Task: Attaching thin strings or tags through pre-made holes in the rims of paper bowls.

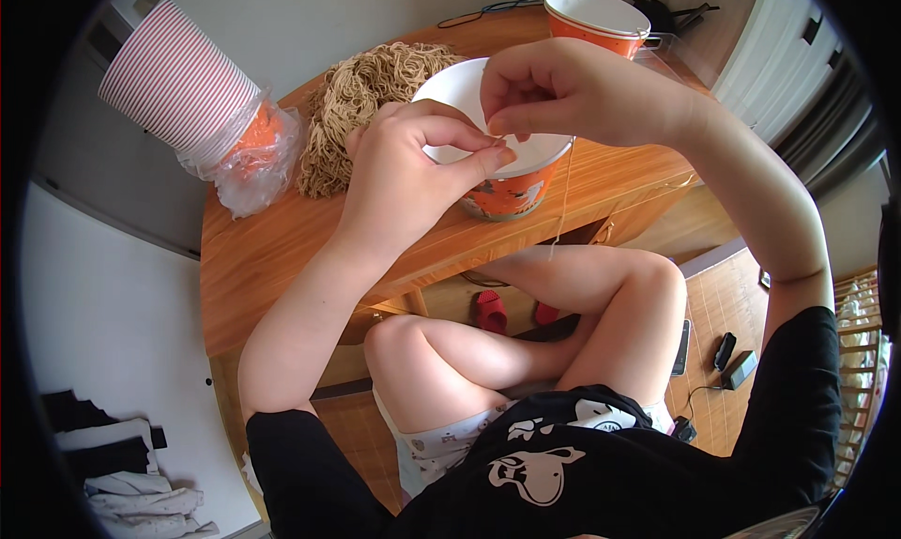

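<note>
A paper bucket (511, 193), white inside and orange outside, stands on the wooden table in front of me. Over its mouth, my left hand (427, 149) pinches a thin beige string between thumb and index finger. Close beside those fingertips, my right hand (572, 93) is closed too, its thumb and fingers pinched together at the string. The stretch between the fingertips is very small and partly hidden. A loose length of string (565, 196) hangs down outside the bucket's right side, past the table edge. Left of the bucket lies a heap of beige strings (375, 84).
A tall stack of striped paper buckets (178, 84), partly in clear plastic, leans at the table's left. Another orange and white bucket (599, 18) stands at the back right, near dark cables (488, 11). My crossed legs are below the table edge; red slippers (490, 311) lie underneath.
</note>
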The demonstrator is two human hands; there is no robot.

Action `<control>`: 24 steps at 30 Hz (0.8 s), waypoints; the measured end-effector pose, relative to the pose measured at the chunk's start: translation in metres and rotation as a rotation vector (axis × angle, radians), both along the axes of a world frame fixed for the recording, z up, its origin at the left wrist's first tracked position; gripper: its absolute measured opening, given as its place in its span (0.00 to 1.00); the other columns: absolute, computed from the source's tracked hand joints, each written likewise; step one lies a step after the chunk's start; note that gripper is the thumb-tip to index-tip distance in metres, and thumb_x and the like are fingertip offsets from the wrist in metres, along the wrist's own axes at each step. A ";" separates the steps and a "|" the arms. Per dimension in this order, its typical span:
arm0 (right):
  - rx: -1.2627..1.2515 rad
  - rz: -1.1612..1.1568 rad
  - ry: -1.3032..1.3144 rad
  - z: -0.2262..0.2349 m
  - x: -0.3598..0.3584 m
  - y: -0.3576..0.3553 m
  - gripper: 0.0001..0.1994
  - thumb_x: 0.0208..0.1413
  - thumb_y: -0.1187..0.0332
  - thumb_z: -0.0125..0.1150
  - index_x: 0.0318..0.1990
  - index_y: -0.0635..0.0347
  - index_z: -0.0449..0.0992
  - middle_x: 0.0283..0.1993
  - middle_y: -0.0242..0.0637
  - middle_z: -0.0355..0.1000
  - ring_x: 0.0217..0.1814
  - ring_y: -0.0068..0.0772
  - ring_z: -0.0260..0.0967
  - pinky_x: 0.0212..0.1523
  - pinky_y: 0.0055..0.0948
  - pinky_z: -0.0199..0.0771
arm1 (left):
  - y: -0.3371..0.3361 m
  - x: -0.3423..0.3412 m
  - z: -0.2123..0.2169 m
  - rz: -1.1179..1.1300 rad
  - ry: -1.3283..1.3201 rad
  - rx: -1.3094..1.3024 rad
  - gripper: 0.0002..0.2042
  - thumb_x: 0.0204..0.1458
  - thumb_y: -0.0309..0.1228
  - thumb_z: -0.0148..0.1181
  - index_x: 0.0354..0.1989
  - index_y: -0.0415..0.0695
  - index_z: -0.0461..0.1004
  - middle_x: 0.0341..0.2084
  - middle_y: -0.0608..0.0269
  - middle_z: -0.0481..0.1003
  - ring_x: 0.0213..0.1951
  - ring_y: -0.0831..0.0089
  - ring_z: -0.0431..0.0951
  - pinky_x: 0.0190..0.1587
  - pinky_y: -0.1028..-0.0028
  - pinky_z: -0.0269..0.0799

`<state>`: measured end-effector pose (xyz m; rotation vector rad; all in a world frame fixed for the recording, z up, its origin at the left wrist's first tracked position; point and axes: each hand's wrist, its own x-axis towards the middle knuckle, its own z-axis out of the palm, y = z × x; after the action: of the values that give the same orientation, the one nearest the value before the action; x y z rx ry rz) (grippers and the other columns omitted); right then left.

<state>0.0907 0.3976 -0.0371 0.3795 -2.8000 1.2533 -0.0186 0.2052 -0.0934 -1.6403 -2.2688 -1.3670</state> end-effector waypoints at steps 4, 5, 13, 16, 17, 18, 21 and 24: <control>0.139 0.021 0.011 0.010 0.010 -0.003 0.04 0.60 0.72 0.63 0.37 0.63 0.77 0.31 0.27 0.71 0.32 0.17 0.63 0.34 0.21 0.65 | -0.001 0.003 0.002 0.037 0.115 -0.006 0.08 0.42 0.39 0.76 0.25 0.50 0.85 0.30 0.72 0.82 0.44 0.69 0.76 0.54 0.64 0.57; 0.217 0.027 0.014 0.010 0.011 -0.002 0.04 0.60 0.71 0.63 0.36 0.63 0.77 0.31 0.27 0.72 0.32 0.18 0.62 0.33 0.22 0.65 | -0.001 0.004 0.002 0.053 0.174 -0.003 0.08 0.41 0.39 0.76 0.24 0.50 0.85 0.30 0.73 0.82 0.43 0.69 0.76 0.53 0.64 0.57; 0.216 -0.003 0.063 0.001 0.008 0.000 0.06 0.60 0.70 0.63 0.37 0.64 0.77 0.31 0.34 0.74 0.33 0.24 0.68 0.34 0.25 0.68 | 0.000 0.009 0.003 0.092 0.253 0.006 0.10 0.39 0.39 0.77 0.20 0.50 0.82 0.28 0.75 0.81 0.41 0.69 0.75 0.52 0.64 0.57; 0.235 -0.006 0.084 -0.003 0.007 0.000 0.06 0.60 0.70 0.61 0.37 0.64 0.77 0.31 0.36 0.74 0.33 0.27 0.69 0.34 0.27 0.68 | 0.001 0.006 0.001 0.086 0.222 -0.003 0.11 0.38 0.39 0.78 0.19 0.49 0.81 0.27 0.75 0.81 0.41 0.69 0.75 0.52 0.63 0.57; 0.248 -0.010 0.077 -0.004 0.007 -0.001 0.06 0.61 0.70 0.61 0.37 0.64 0.76 0.31 0.37 0.73 0.33 0.29 0.69 0.35 0.28 0.69 | 0.002 0.005 0.000 0.077 0.195 -0.006 0.11 0.38 0.39 0.78 0.19 0.49 0.81 0.27 0.75 0.81 0.41 0.68 0.75 0.52 0.63 0.57; 0.248 -0.010 0.077 -0.005 0.006 -0.001 0.06 0.61 0.70 0.61 0.37 0.64 0.76 0.31 0.37 0.73 0.33 0.29 0.69 0.35 0.28 0.69 | 0.002 0.004 -0.001 0.076 0.195 -0.006 0.11 0.38 0.39 0.78 0.19 0.49 0.81 0.27 0.75 0.81 0.41 0.68 0.75 0.52 0.63 0.57; 0.280 -0.013 0.086 -0.009 0.005 -0.001 0.06 0.61 0.70 0.60 0.37 0.64 0.76 0.31 0.37 0.73 0.33 0.29 0.69 0.35 0.28 0.69 | 0.003 0.003 -0.002 0.081 0.182 -0.011 0.12 0.38 0.40 0.78 0.18 0.48 0.80 0.27 0.75 0.81 0.41 0.68 0.76 0.52 0.63 0.57; 0.268 0.016 0.083 -0.010 0.003 0.000 0.06 0.62 0.69 0.59 0.37 0.64 0.75 0.31 0.37 0.73 0.33 0.29 0.69 0.35 0.29 0.69 | 0.003 0.003 -0.004 0.090 0.214 0.010 0.13 0.38 0.40 0.79 0.18 0.48 0.79 0.27 0.75 0.81 0.41 0.68 0.76 0.52 0.63 0.58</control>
<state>0.0933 0.3978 -0.0469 0.4548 -2.9023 0.8424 -0.0154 0.2084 -0.0971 -1.5749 -2.1806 -1.1226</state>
